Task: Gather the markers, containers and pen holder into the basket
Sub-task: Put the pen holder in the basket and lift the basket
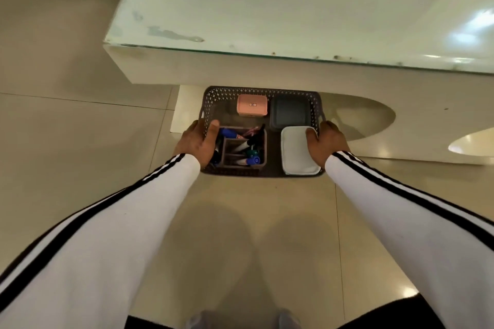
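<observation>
2 hands grip a grey, lattice-walled plastic basket (294, 92) by its short sides.

The left hand (199, 141) clasps the basket's left wall, thumb inside; the right hand (327, 141) clasps its right wall. In the basket: 1 matte pink rounded container (252, 105) at the far wall, 1 dark square container (290, 115) beside it, 1 white rounded container (298, 152) near right, and a divided pen holder (227, 147) near left, holding capped markers (252, 160). A glass-topped table (267, 8) lies beyond the basket.

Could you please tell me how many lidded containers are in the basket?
3: the pink container at the far middle of the basket, the dark container in its far right corner, the white container near right, beside the right hand. None appears hidden.
</observation>
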